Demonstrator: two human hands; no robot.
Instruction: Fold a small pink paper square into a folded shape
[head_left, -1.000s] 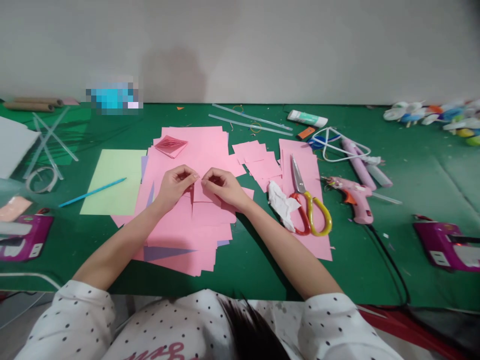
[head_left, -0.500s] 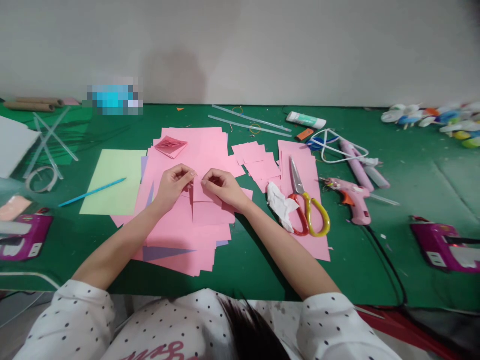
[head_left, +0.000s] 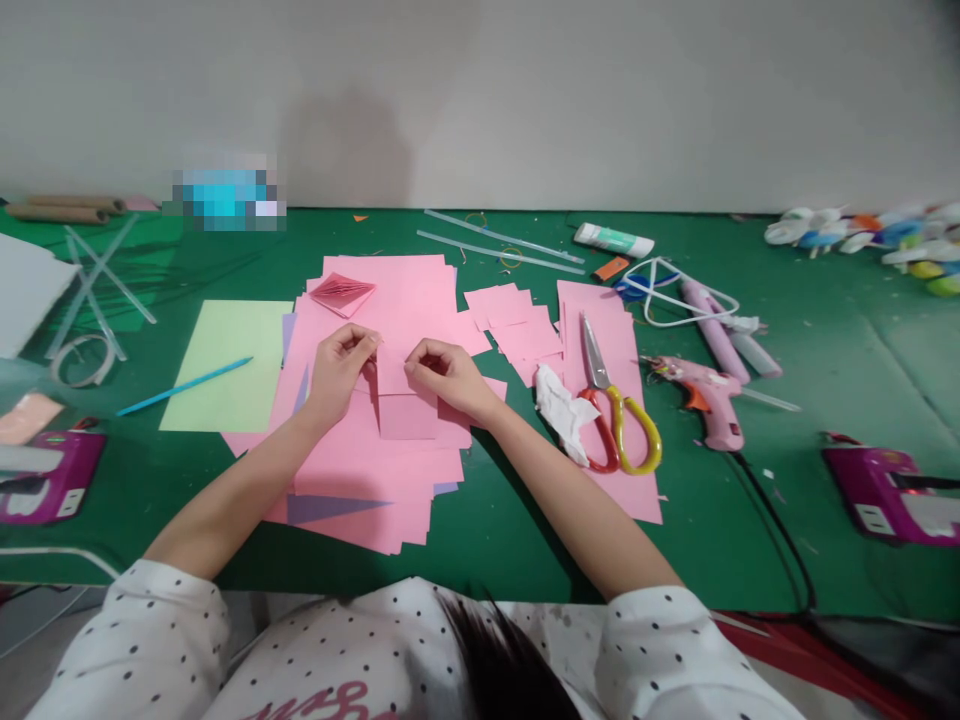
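Between my two hands a small pink paper piece [head_left: 395,372] is held up over a pile of larger pink sheets [head_left: 345,470]. My left hand [head_left: 346,362] pinches its left edge between thumb and fingers. At its right edge my right hand [head_left: 444,370] is closed in a pinch too. A crease crosses the paper, and a lower flap [head_left: 409,418] hangs below it. Behind my left hand, a stack of folded pink paper [head_left: 343,293] rests on the sheets. Small pink squares [head_left: 517,315] are scattered to the right of my right hand.
Scissors [head_left: 600,375] with red and yellow handles lie on a pink sheet [head_left: 637,490], beside crumpled white tissue [head_left: 562,410]. A pink glue gun [head_left: 709,395] is farther right. On the left, a blue pencil [head_left: 184,387] crosses a pale green sheet [head_left: 232,330]. Clear sticks [head_left: 499,252] lie at the back.
The pink paper has turned so its face and lower flap show more broadly. My left hand has shifted slightly left and up; my right hand has barely moved.
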